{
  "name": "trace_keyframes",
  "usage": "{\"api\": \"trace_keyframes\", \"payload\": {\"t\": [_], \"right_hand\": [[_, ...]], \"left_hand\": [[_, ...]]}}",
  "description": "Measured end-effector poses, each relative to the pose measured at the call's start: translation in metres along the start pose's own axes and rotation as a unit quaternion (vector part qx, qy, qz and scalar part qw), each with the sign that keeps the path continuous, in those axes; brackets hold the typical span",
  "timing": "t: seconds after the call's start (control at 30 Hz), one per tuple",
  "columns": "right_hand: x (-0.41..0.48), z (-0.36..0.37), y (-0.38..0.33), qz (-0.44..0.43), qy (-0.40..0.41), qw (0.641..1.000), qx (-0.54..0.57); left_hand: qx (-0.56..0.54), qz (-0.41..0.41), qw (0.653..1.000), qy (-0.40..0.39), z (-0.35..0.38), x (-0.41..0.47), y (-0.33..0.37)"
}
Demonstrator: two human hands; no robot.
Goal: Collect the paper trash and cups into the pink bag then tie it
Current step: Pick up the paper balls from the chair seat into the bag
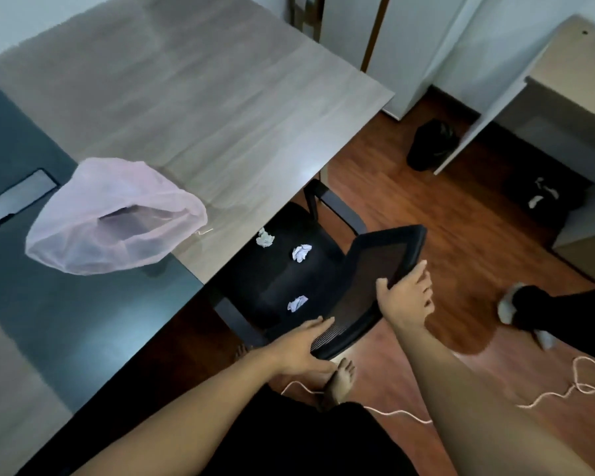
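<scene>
The one camera sits on the person's head, looking steeply down and forward over the table (220,97) edge onto a black chair (289,276) close below, with wooden floor (409,201) stretching beyond.

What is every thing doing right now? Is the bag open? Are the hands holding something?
pink bag: open, lying on the table, looks empty
three paper balls: crumpled, loose on the chair seat
chair: held by its backrest
left hand: gripping the backrest's lower edge
right hand: gripping the backrest's top edge

Bag (114,218) on table (220,97); paper wads (301,252) on chair seat (289,280).
</scene>
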State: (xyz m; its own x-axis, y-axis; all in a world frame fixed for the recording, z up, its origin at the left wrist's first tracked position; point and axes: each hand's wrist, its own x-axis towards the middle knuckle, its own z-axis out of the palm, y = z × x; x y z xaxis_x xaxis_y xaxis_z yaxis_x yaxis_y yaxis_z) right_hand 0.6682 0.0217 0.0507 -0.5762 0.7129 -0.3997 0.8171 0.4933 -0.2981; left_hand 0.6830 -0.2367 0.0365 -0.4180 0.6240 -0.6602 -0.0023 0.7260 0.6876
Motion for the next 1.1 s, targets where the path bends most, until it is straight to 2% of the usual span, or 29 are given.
{"api": "trace_keyframes", "payload": {"t": [0.07, 0.1, 0.2, 0.4, 0.57, 0.97, 1.1], "right_hand": [[0.010, 0.004, 0.001, 0.099, -0.068, 0.990, 0.072], [0.014, 0.004, 0.001, 0.119, -0.083, 0.982, 0.118], [0.024, 0.004, 0.006, 0.120, -0.108, 0.967, 0.198], [0.035, -0.013, 0.025, 0.041, -0.138, 0.980, 0.140], [0.043, -0.034, 0.054, 0.026, -0.143, 0.983, 0.113], [0.072, -0.073, 0.141, 0.070, -0.112, 0.988, 0.079], [0.072, -0.082, 0.151, 0.086, -0.091, 0.989, 0.079]], "left_hand": [[0.013, 0.002, 1.000, 0.000, 0.000, 0.007, 0.002], [0.019, 0.002, 1.000, 0.004, 0.000, 0.009, 0.003], [0.019, -0.009, 1.000, 0.011, -0.001, 0.010, 0.003], [0.036, -0.039, 0.998, -0.020, 0.001, 0.010, 0.025], [0.064, -0.036, 0.997, -0.032, 0.026, 0.017, 0.053], [0.090, -0.008, 0.994, -0.055, 0.090, 0.051, 0.109], [0.100, 0.001, 0.993, -0.063, 0.099, 0.061, 0.116]]}}
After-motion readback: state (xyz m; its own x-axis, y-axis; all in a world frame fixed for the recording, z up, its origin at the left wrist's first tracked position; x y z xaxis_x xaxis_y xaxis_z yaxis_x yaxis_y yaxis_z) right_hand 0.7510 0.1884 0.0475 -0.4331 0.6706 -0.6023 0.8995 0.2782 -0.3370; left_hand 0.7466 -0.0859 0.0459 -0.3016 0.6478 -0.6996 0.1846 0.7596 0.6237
